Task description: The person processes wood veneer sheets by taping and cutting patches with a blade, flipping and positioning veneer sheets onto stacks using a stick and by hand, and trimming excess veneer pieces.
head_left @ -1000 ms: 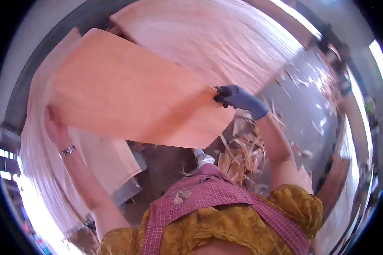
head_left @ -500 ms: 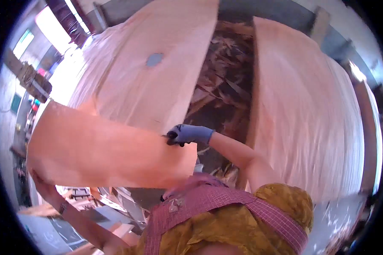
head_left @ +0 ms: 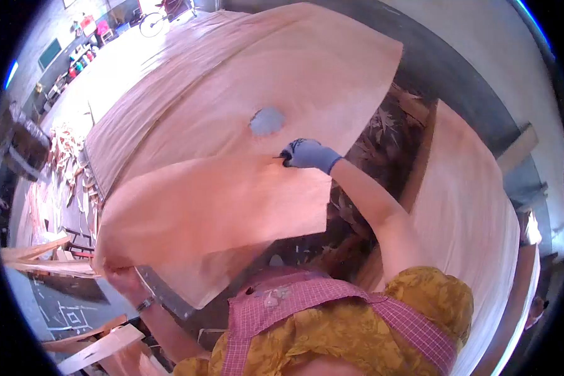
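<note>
Two hands on one thin wood sheet (head_left: 213,203), which we see tilted in front of the wearer's checked pink apron (head_left: 307,301) and mustard patterned shirt (head_left: 332,338). Bare left hand (head_left: 126,282), band (head_left: 145,304) at the wrist, grasps the sheet's lower left corner; we find its fingers partly hidden. Gloved right hand (head_left: 307,155) pinches the upper edge near the right end, dark fingertips on the wood. Beyond, we note a broad pile of sheets (head_left: 332,69), its top one bearing a roundish grey patch (head_left: 267,121); whether the held sheet touches it, we cannot tell. Torn scraps (head_left: 385,131) fill the gap toward a second pile (head_left: 470,213). Farthest off, we log a bicycle (head_left: 151,25).
</note>
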`<state>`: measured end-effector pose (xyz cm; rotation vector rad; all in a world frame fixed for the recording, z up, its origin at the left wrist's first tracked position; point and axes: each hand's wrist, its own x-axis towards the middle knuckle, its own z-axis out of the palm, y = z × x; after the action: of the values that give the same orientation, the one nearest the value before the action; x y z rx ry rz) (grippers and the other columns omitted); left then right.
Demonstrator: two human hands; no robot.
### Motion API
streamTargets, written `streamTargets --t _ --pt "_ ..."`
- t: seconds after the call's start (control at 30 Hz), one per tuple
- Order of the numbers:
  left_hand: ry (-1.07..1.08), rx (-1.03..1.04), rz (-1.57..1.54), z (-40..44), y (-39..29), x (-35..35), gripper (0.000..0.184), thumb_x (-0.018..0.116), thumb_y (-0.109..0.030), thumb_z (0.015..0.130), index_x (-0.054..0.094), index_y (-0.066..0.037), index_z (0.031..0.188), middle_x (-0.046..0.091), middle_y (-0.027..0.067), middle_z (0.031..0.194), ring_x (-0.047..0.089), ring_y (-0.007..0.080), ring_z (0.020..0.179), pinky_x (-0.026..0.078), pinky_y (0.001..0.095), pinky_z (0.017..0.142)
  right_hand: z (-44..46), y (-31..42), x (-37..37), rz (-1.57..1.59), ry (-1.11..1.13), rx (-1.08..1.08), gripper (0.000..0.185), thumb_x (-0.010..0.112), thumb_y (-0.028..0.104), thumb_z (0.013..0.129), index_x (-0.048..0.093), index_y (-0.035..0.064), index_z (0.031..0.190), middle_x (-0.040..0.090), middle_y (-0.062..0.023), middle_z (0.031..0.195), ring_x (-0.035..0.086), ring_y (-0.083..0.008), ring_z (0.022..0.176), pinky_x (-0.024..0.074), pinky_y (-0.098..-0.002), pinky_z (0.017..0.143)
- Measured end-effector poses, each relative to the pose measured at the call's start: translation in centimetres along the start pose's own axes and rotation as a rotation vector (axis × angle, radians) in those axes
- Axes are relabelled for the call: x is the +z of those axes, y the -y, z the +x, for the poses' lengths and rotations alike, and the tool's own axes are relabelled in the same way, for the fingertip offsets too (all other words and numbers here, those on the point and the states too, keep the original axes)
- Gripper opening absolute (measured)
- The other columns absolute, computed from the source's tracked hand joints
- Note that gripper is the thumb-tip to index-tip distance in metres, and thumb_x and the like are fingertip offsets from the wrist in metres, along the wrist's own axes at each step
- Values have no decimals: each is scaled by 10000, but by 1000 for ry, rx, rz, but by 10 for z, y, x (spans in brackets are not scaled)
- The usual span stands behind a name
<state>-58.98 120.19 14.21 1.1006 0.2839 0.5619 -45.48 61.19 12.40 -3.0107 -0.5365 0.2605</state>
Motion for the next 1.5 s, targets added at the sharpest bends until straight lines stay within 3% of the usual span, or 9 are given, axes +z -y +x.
streamTargets --t 0.17,0.3,0.43,0.57,0.67,0.87,1.33,1.4,1.5 --pt "92 -386 -244 6 71 85 260 615 -243 941 632 -36 1097 674 96 1073 667 223 884 562 317 714 78 -87 -26 -132 215 136 322 612 347 854 688 184 1121 687 -111 1111 655 -312 1025 521 -470 863" --pt "-384 -300 -20 1 155 118 131 642 -184 929 634 -84 1014 658 44 884 633 172 673 506 273 503 158 -163 -24 -204 147 0 302 609 326 856 693 158 1093 690 -105 1116 664 -304 1009 528 -479 848" --pt "-354 -365 -93 2 235 96 57 647 -162 926 616 -115 933 557 6 757 555 147 583 432 280 419 257 -220 7 -227 129 -76 310 597 334 876 669 133 1101 693 -114 1078 658 -295 1026 524 -494 839" --pt "-619 -424 188 -1 262 112 77 632 -169 935 594 -102 938 515 14 737 508 148 540 384 302 387 271 -240 10 58 -317 -150 439 600 363 907 513 118 1261 584 -136 1180 627 -326 1027 537 -446 805" --pt "-847 -316 53 -23 235 204 122 609 -184 949 579 -74 994 523 17 773 517 142 582 415 302 435 242 -249 26 156 -271 -225 592 641 403 883 448 94 1349 512 -185 1239 577 -343 1097 536 -447 819" --pt "-829 -325 147 -8 259 157 282 588 -184 958 563 18 1153 601 106 1095 596 220 991 516 376 856 206 -257 56 176 -14 -174 757 703 470 813 396 115 1406 445 -202 1278 517 -387 1131 534 -495 787" --pt "-1045 -236 103 -16 285 105 400 560 -283 980 511 10 1248 593 125 1104 606 223 975 544 357 806 266 -236 48 194 17 -87 639 695 415 843 474 117 1363 472 -176 1290 506 -374 1153 480 -487 907" --pt "-974 9 803 -31 288 156 450 572 -302 955 493 2 1276 544 149 1198 532 266 1085 466 397 891 268 -232 46 189 64 -79 623 696 404 844 484 114 1352 470 -183 1296 504 -372 1165 472 -472 932" --pt "-209 314 1496 -56 310 336 530 591 -332 917 465 -9 1318 471 185 1340 420 329 1249 350 457 1018 270 -240 75 264 -137 -138 589 740 372 807 506 94 1271 473 -212 1270 505 -412 1134 482 -516 893"
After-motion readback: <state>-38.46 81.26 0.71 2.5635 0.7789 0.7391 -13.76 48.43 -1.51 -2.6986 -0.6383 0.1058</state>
